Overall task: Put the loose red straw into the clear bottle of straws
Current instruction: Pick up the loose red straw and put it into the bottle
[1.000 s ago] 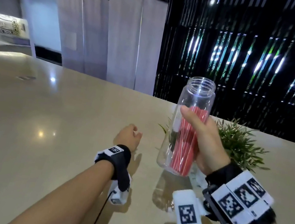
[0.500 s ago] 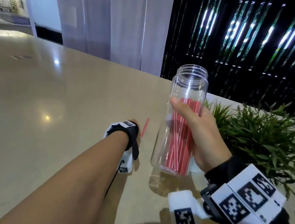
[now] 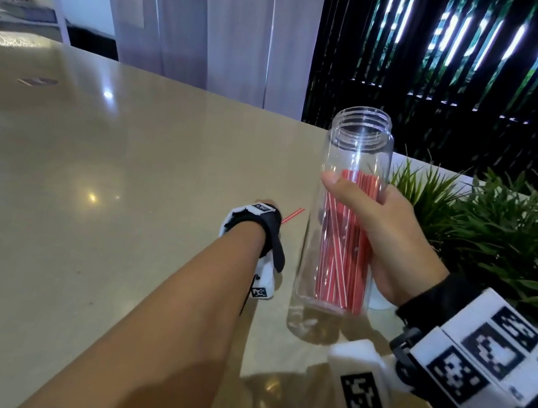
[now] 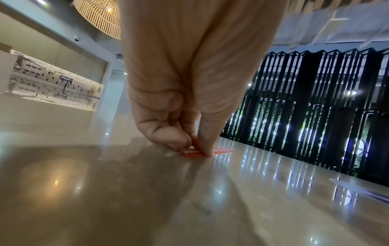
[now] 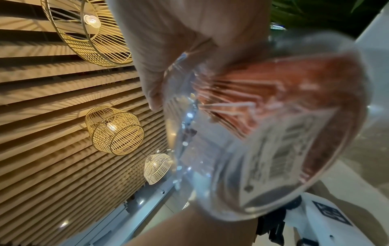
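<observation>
Fingers [image 4: 207, 146] now pinching loose red straw [image 4: 223, 151] | clear bottle [image 3: 352, 167] stays gripped

Ceiling lights are glaring off the glossy table [image 3: 91, 179]; the bottle [image 5: 273, 133] by the right wrist is blurring.

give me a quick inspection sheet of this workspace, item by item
surface: glossy beige table, reflecting lights
job's things: loose red straw flat on the table; clear bottle uncapped, upright, red straws inside
clutter: nothing seen
hands: left hand pinches the straw's end at the table; right hand grips the bottle
cables: thin black cable from the left wrist unit
surroundings: green plants, dark slatted screen, wicker lamps
</observation>
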Available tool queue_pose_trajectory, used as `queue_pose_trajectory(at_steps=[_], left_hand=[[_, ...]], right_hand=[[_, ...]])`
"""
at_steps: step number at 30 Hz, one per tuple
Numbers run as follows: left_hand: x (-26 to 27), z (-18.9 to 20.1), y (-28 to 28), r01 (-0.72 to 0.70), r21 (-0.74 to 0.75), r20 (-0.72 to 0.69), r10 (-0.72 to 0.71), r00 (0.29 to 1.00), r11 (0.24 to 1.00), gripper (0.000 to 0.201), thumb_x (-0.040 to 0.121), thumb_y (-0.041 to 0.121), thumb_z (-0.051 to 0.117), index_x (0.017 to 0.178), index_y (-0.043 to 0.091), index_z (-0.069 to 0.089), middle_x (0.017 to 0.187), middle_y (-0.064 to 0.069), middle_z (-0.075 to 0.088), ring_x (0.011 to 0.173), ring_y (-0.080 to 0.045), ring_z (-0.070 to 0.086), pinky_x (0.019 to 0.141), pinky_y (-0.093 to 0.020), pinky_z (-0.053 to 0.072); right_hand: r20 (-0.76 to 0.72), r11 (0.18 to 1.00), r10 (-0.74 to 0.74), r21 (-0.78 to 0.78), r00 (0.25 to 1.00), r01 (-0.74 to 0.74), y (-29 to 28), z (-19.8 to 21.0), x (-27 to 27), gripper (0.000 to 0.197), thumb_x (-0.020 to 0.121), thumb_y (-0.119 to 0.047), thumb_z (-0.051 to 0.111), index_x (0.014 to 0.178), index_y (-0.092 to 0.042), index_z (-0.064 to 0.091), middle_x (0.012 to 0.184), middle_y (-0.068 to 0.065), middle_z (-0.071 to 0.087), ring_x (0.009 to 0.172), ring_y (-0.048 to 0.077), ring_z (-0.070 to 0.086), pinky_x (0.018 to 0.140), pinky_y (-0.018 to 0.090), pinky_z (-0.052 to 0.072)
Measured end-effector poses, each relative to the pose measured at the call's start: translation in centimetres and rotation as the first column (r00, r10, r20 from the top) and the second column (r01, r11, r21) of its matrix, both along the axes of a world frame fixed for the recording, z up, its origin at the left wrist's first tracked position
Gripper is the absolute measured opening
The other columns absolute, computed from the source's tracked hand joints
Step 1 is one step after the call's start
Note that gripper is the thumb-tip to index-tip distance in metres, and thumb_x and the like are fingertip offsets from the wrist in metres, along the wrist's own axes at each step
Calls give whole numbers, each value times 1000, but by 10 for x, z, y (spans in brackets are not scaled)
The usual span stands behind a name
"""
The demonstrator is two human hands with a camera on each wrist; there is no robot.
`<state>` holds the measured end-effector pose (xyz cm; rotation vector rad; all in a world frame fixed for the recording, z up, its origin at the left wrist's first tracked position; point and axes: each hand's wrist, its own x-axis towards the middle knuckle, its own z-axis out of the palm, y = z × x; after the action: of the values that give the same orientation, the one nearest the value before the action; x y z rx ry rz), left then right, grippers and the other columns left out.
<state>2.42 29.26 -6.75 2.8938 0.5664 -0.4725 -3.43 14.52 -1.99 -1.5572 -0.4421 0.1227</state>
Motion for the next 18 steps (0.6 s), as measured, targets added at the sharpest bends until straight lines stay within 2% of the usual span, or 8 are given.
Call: queue_pose_trajectory(at_steps=[3, 6, 8, 9, 11, 12, 14, 18], left_hand=[[6, -7, 6, -8, -29, 44, 10, 999, 1000, 43, 83, 13, 62, 124, 8, 55, 131, -10, 56, 118, -29, 55, 95, -44, 43], [16, -23, 17, -54, -142, 114, 70, 991, 988, 38, 89, 15, 54, 125, 4, 53, 131, -12, 56, 119, -27, 54, 97, -36, 42], [25, -35, 26, -60, -274, 215, 122, 969, 960, 32, 88, 12, 53, 118, 2, 59, 120, -15, 63, 101, -26, 61, 90, -33, 48], [28, -40, 32, -52, -347, 244, 144, 959, 937, 27, 86, 9, 54, 111, 3, 63, 107, -15, 66, 88, -24, 60, 85, -31, 50], [27, -40, 40, -17, -486, 273, 171, 947, 874, 15, 85, 1, 51, 87, 9, 63, 80, -9, 61, 72, -21, 54, 67, -21, 52], [24, -36, 41, 4, -560, 302, 200, 932, 828, 19, 86, -3, 47, 80, 12, 58, 71, -5, 56, 66, -19, 52, 55, -18, 49], [18, -26, 45, 58, -670, 372, 267, 889, 740, 26, 86, -5, 43, 75, 16, 52, 65, -1, 48, 58, -16, 49, 45, -18, 43], [-7, 9, 46, 249, -775, 524, 371, 767, 581, 30, 86, -6, 47, 68, 19, 47, 66, -4, 49, 52, -16, 49, 41, -16, 47]], right_hand=[[7, 1000, 8, 0, 1000, -8, -1, 2, -1, 38, 77, -34, 69, 103, -8, 58, 79, 6, 59, 64, 16, 61, 66, 30, 57], [17, 1000, 5, 7, 1000, -5, -2, 4, 0, 41, 78, -32, 68, 106, -4, 57, 76, 6, 59, 61, 15, 61, 60, 26, 56], [25, 1000, 19, 12, 999, -19, -3, 5, -1, 33, 79, -31, 67, 101, -7, 58, 74, 5, 57, 62, 16, 60, 63, 29, 56], [33, 1000, 26, 5, 999, -26, -3, 6, -2, 30, 79, -31, 67, 98, -9, 58, 75, 5, 57, 64, 17, 59, 66, 31, 56], [47, 999, 31, -16, 998, -31, -3, 6, -3, 28, 80, -32, 66, 96, -10, 57, 76, 5, 57, 67, 18, 59, 68, 32, 55], [49, 999, 30, -22, 998, -29, -3, 7, -4, 28, 80, -32, 66, 96, -11, 57, 76, 4, 58, 67, 17, 59, 67, 31, 55], [45, 999, 28, -18, 999, -27, -3, 10, -4, 29, 79, -33, 67, 96, -12, 57, 75, 2, 57, 66, 16, 59, 65, 31, 53], [54, 1000, 19, -21, 998, -18, -7, 16, -12, 29, 78, -34, 68, 94, -13, 56, 79, 3, 58, 70, 18, 59, 68, 34, 54]])
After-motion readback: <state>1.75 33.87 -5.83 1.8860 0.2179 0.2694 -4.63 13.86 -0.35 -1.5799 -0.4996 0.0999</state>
